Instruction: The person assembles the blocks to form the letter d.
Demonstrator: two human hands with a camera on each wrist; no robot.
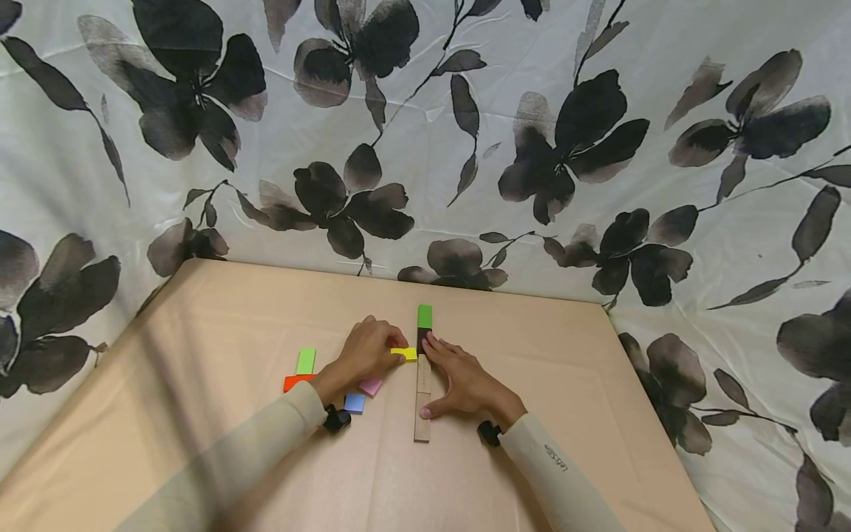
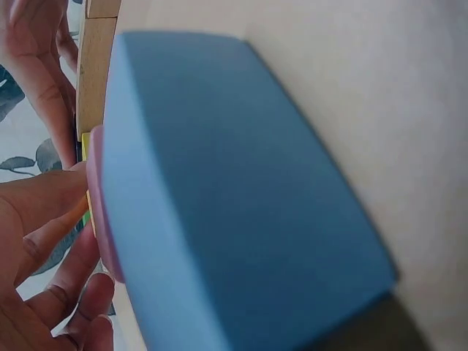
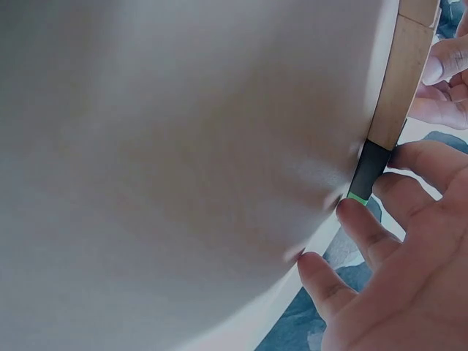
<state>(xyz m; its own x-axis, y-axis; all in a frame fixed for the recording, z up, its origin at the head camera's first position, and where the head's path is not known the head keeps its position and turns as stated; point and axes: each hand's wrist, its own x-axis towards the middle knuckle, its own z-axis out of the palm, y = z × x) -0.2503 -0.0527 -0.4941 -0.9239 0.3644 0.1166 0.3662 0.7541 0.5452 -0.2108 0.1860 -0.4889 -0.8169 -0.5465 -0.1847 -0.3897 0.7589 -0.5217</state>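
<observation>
My left hand [image 1: 366, 347] pinches a small yellow block [image 1: 407, 355] between thumb and fingers, its end against the left side of a straight row of blocks. From far to near, that row has a green block [image 1: 425, 316], a black block [image 1: 421, 340] and plain wooden blocks [image 1: 422, 425]. Along its right side lies my right hand [image 1: 465, 380], fingertips at the black block and thumb on the wooden part. The right wrist view shows its extended fingers beside the black block [image 3: 369, 170]. Large in the left wrist view is a blue block [image 2: 241, 183], with a pink block [image 2: 108, 212] behind.
Left of the row, a light green block [image 1: 306, 361] and a red-orange block [image 1: 297, 381] lie near the left wrist. A tan sheet [image 1: 565, 414] covers the table. Floral cloth [image 1: 465, 185] hangs behind it and at the sides.
</observation>
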